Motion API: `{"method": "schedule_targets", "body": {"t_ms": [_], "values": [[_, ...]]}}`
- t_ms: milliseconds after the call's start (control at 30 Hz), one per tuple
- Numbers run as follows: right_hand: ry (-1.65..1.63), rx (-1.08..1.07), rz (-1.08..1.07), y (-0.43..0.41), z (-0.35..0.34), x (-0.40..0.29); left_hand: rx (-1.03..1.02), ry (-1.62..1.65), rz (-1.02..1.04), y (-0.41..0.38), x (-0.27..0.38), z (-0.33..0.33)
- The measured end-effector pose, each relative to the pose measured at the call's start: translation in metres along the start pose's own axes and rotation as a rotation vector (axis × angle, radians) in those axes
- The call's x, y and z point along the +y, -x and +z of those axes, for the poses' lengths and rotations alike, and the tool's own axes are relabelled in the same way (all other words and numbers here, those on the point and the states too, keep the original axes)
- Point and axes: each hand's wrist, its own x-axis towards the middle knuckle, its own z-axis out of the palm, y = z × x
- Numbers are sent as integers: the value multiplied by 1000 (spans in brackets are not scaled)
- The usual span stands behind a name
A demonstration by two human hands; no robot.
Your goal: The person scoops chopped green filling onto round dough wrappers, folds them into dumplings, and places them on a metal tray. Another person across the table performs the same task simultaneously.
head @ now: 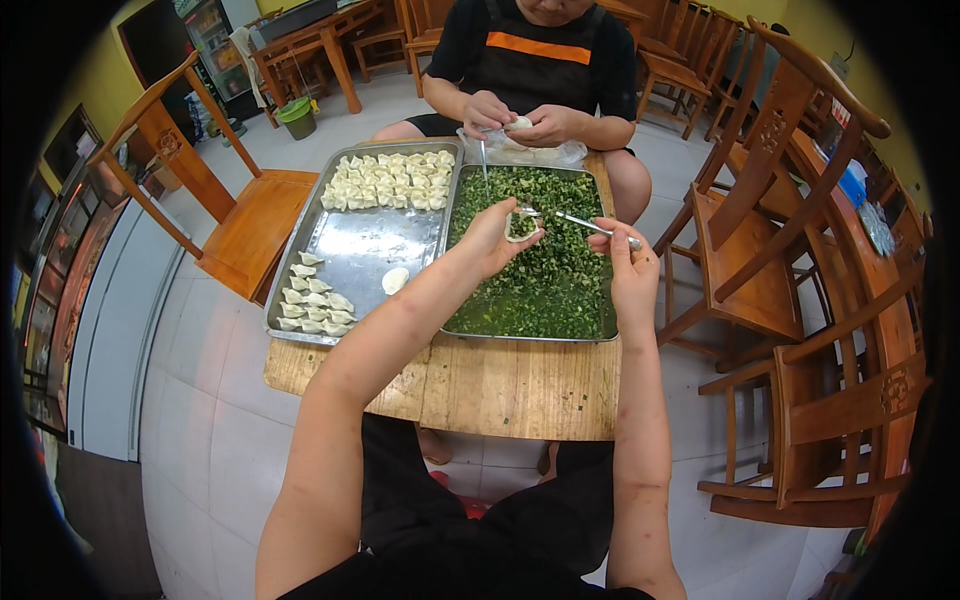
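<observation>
My left hand [495, 236] holds a round dough wrapper [522, 226] with chopped green filling on it, above a metal tray of chopped green filling [536, 277]. Gripped in my right hand [626, 259] is a metal spoon [596, 227], its bowl end close to the wrapper. To the left lies a metal tray [360, 240] holding rows of folded dumplings [390, 180] at its far end and a smaller group of dumplings [315, 304] at its near left corner. Some pale round wrappers [395, 281] rest near its right side, partly behind my left forearm.
Across the wooden table [517, 386] sits a person [536, 82] in a dark apron, handling a piece of dough over a plastic bag [555, 152]. Another utensil [484, 161] leans in the filling tray. Wooden chairs stand at the left [255, 217] and right [750, 262].
</observation>
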Motion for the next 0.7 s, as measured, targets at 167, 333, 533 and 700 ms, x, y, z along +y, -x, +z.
{"method": "schedule_targets", "body": {"t_ms": [167,333,533,700], "values": [[-1,-71,31,-1,-6,6,-57,-49,22,6,1,2],[-24,-61,50,-2,-6,1,3,-63,30,4,0,-1],[-28,-138,76,-4,-15,0,-79,-36,-43,8,5,-3],[-20,-93,73,-4,-17,-1,-34,-46,-33,16,4,6]]}}
